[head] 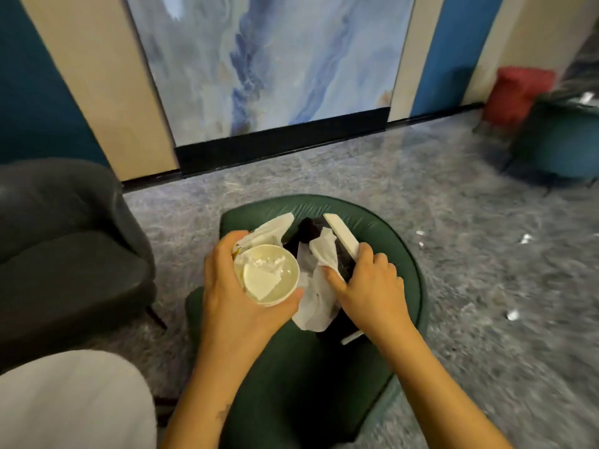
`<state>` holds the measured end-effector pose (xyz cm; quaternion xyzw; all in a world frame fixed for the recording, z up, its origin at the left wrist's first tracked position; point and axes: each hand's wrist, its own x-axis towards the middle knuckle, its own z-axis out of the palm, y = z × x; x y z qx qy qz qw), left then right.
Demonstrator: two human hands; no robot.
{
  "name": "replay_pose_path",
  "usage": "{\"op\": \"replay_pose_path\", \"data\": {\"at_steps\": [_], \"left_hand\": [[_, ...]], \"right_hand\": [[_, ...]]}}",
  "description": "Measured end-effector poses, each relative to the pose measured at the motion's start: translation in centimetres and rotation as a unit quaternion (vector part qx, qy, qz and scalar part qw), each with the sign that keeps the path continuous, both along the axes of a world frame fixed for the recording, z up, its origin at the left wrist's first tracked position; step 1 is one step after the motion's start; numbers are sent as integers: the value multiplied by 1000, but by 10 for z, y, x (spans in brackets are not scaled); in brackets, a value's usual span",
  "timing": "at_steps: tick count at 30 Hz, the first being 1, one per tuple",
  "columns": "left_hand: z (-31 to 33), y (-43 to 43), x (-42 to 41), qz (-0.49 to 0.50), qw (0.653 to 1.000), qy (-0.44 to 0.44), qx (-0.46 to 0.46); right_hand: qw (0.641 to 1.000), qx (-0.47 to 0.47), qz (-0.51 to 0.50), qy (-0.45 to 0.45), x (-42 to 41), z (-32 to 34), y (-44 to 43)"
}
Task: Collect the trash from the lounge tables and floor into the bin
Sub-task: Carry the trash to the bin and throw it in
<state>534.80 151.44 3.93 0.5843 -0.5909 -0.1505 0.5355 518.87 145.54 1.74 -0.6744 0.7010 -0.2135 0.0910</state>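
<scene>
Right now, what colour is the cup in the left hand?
The paper cup is cream-white, clearest in the head view.

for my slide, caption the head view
Left hand holds a white paper cup beside the black-lined white bin that the right hand grips.

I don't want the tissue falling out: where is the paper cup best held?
Around its side wall just under the rim, from the left, as the left hand grips the paper cup now. Its round wall fits curled fingers, and the open mouth with the tissue is left clear.
</scene>
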Motion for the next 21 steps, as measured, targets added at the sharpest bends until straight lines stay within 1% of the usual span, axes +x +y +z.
{"op": "replay_pose_path", "data": {"at_steps": [5,10,15,18,21], "left_hand": [[2,-35,-161,-97,995,17,-16],[0,-64,-327,-215,976,22,-20],[-9,-89,-475,-327,945,13,-12],[-21,-101,-552,-403,915,7,7],[-35,-117,-627,-454,890,-5,33]], "right_hand": [[995,0,-99,-9,-167,6,-1],[976,3,-217,10,-329,7,6],[938,14,-346,24,-466,2,22],[911,28,-410,42,-533,-7,30],[884,49,-462,45,-595,-17,32]]}}
